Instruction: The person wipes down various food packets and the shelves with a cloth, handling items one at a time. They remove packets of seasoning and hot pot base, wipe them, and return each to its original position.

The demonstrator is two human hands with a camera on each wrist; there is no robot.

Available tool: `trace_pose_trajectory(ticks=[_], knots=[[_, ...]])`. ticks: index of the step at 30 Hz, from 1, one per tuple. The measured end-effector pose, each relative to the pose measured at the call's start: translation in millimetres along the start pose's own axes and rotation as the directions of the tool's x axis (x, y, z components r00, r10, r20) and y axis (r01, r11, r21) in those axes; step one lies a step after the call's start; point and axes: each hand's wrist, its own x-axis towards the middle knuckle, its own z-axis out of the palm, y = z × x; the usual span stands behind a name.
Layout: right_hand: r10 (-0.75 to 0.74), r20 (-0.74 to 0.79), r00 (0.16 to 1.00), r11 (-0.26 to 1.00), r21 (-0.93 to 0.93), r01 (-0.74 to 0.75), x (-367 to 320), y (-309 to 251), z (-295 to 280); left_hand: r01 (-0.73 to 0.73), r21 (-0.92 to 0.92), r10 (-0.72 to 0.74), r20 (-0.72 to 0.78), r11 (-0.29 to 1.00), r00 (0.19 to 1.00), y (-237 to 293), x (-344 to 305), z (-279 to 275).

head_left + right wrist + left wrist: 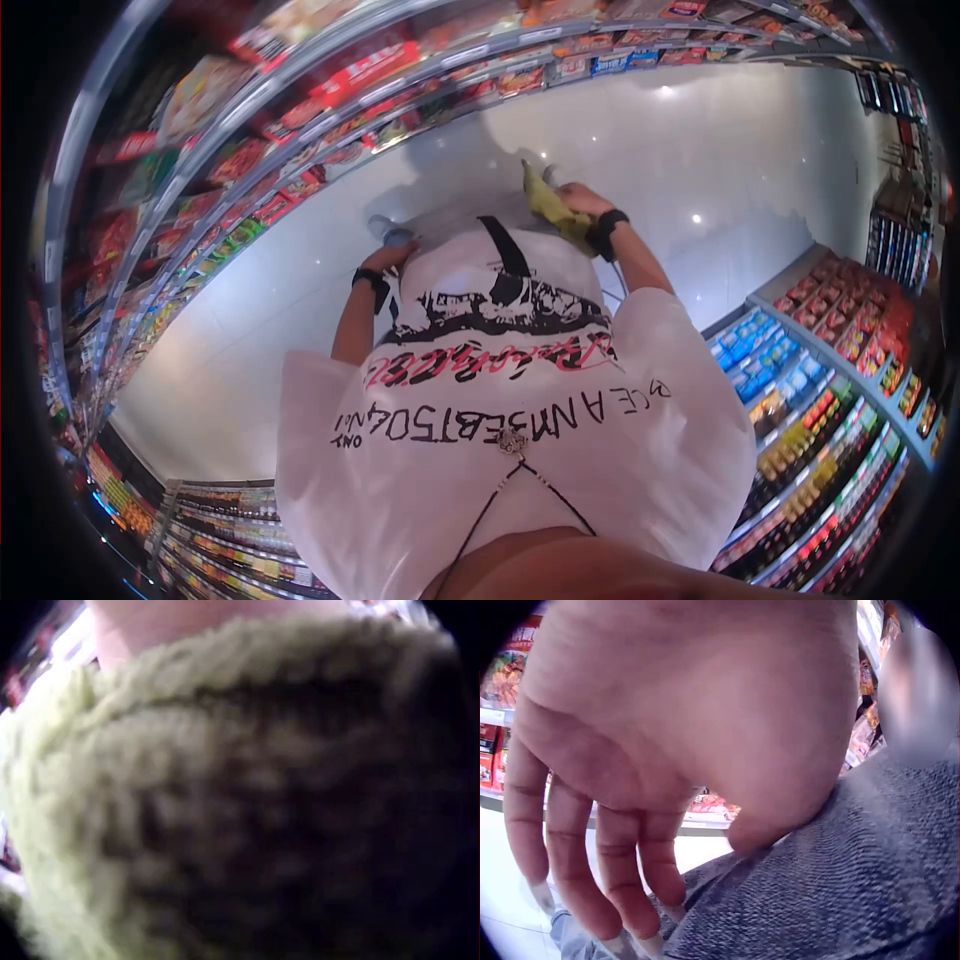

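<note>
A yellow-green cloth [548, 204] hangs from my right hand [585, 199], which grips it at the right side of my body. Fuzzy green cloth [82, 817] fills most of the right wrist view; only a strip of the hand [210, 622] shows above it, and its fingers are hidden there. On the other side, my left hand [392, 255] hangs low beside my shirt. In the left wrist view this hand [667, 742] is empty, its fingers loosely bent beside grey knit fabric [855, 862].
Long shelves of packaged goods [390, 90] curve along the left and top of the head view. Shelves of drinks and packets [800, 410] stand at the right, with more shelves [240, 535] at lower left. Between them lies a pale, shiny floor [700, 160].
</note>
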Motion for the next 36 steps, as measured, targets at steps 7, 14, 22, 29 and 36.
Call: trace_pose_trajectory(ticks=[7,14,22,29,36], knots=[[-0.231,-0.137,0.963,0.929,0.264,0.260,20.4,60.4,-93.5,-0.408,-0.254,0.335,-0.286,0.877,0.898,48.4,58.8,136.0],[-0.044,-0.200,0.979,0.817,0.556,0.150,97.6,95.3,-146.8,-0.164,-0.595,0.258,0.075,0.787,0.963,158.5,-11.8,153.6],[-0.247,-0.160,0.956,0.669,0.685,0.288,326.3,66.3,-165.9,-0.696,0.258,0.730,-0.397,0.670,0.556,285.5,247.3,-8.9],[-0.538,-0.359,0.762,0.548,0.538,0.640,419.9,53.6,-127.5,-0.503,0.446,0.170,-0.848,0.740,-0.502,379.4,373.2,-80.8],[-0.609,-0.334,0.720,0.626,0.355,0.694,464.0,81.4,-121.1,-0.440,0.599,0.213,-0.722,0.669,-0.658,389.8,381.4,-95.8]])
